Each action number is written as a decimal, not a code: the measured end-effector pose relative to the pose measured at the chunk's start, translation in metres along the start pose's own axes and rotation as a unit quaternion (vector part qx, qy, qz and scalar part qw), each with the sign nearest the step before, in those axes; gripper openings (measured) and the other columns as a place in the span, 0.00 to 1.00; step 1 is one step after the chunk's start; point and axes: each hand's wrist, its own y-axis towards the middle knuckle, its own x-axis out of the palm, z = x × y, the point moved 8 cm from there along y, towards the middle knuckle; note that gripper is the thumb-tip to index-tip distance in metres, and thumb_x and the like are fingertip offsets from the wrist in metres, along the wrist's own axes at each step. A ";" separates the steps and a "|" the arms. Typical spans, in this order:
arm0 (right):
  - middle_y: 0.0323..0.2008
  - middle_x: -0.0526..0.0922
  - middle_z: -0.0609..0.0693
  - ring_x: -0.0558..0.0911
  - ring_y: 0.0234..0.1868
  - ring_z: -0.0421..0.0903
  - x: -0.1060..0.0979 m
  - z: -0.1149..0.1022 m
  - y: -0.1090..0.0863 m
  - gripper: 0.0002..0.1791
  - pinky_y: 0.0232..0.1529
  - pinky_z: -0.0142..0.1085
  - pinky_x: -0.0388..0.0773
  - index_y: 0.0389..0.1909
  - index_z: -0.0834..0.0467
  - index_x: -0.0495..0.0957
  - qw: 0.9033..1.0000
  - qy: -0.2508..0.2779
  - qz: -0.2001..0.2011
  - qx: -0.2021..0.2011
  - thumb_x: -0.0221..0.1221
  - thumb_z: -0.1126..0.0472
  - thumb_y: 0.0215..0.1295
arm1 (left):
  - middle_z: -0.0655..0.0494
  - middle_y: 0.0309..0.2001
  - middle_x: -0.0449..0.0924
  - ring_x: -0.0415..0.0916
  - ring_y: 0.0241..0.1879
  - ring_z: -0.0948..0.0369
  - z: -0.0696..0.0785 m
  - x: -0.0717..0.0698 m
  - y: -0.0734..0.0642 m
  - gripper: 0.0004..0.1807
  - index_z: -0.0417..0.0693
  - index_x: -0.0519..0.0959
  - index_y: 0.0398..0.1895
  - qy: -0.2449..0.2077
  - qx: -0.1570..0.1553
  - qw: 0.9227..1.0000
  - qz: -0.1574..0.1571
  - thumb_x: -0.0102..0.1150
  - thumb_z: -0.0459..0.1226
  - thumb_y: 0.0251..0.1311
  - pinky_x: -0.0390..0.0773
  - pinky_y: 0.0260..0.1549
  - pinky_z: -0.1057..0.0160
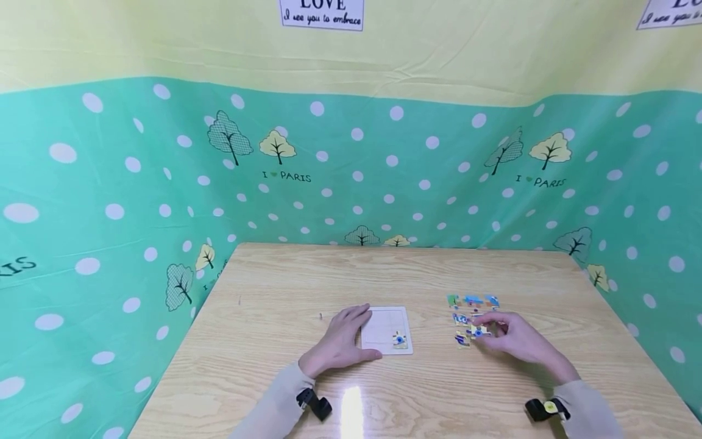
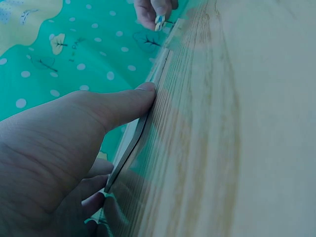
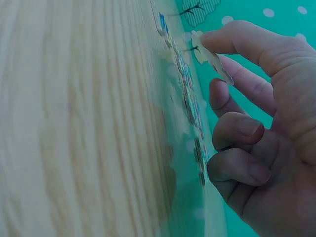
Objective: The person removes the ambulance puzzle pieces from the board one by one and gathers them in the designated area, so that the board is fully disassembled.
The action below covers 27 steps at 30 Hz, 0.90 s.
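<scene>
A white square puzzle tray lies flat on the table, with one puzzle piece in its lower right corner. My left hand holds the tray's left side, the thumb along the near edge and the fingers at the far left. Seen from the left wrist, the thumb presses the tray's edge. Over on the right, my right hand pinches a puzzle piece between thumb and index finger, raised off the table. The other fingers are curled loosely. Several colourful puzzle pieces lie just beyond and beside this hand.
The wooden table carries both groups of pieces. A small dark speck shows left of the tray. Behind and at the sides hangs a green dotted curtain. Each wrist wears a black strap.
</scene>
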 end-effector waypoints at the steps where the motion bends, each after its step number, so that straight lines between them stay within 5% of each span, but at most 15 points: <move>1: 0.41 0.80 0.52 0.70 0.29 0.37 0.000 0.001 -0.001 0.21 0.27 0.30 0.70 0.57 0.59 0.85 1.000 0.001 -0.004 -0.001 0.73 0.57 0.65 | 0.48 0.84 0.59 0.55 0.83 0.44 0.000 0.000 0.000 0.55 0.43 0.65 0.81 0.000 0.000 1.000 0.001 0.72 0.63 0.57 0.56 0.81 0.36; 13: 0.35 0.75 0.50 0.70 0.34 0.37 0.001 0.007 -0.007 0.20 0.32 0.30 0.69 0.53 0.62 0.84 0.998 0.001 -0.060 -0.006 0.73 0.62 0.60 | 0.48 0.84 0.59 0.55 0.83 0.44 0.000 0.000 0.001 0.55 0.42 0.65 0.81 0.000 0.000 1.000 0.003 0.72 0.62 0.58 0.56 0.80 0.36; 27: 0.36 0.80 0.51 0.74 0.32 0.38 -0.016 0.010 -0.008 0.21 0.28 0.30 0.73 0.55 0.64 0.83 1.000 -0.001 -0.015 0.012 0.72 0.61 0.64 | 0.48 0.84 0.59 0.54 0.83 0.43 0.001 -0.001 0.000 0.55 0.43 0.65 0.82 -0.007 0.000 1.000 0.000 0.72 0.62 0.58 0.55 0.80 0.35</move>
